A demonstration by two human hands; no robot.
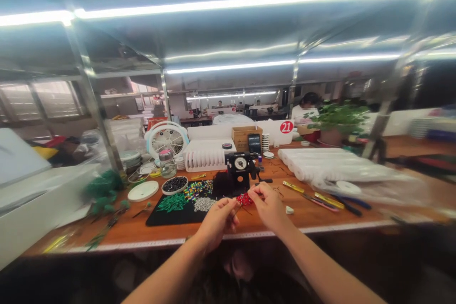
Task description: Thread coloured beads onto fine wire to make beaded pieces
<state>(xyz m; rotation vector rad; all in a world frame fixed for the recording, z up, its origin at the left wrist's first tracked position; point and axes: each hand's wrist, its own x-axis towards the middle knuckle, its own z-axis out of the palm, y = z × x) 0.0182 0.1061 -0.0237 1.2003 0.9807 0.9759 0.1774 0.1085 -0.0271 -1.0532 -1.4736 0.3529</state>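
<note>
Between my two hands, just above the table's front part, is a small red beaded piece (244,199). The fingertips of my left hand (220,218) pinch its left end. My right hand (270,206) is closed on its right end. Behind my hands stands a black hand-operated machine with a round dial (241,164). A black mat (160,218) lies to the left of my hands. Piles of green tube-shaped beads (173,203), mixed coloured beads (199,190) and silver beads (204,204) rest on it. A white dish of black beads (175,184) sits at its back edge.
A white round lid (143,191), a glass jar (167,164) and a fan (167,140) stand left. White plastic-wrapped rolls (320,161) lie right, with yellow-handled cutters (329,199) before them. A cardboard box (245,137) is at the back, a potted plant (335,121) behind the rolls.
</note>
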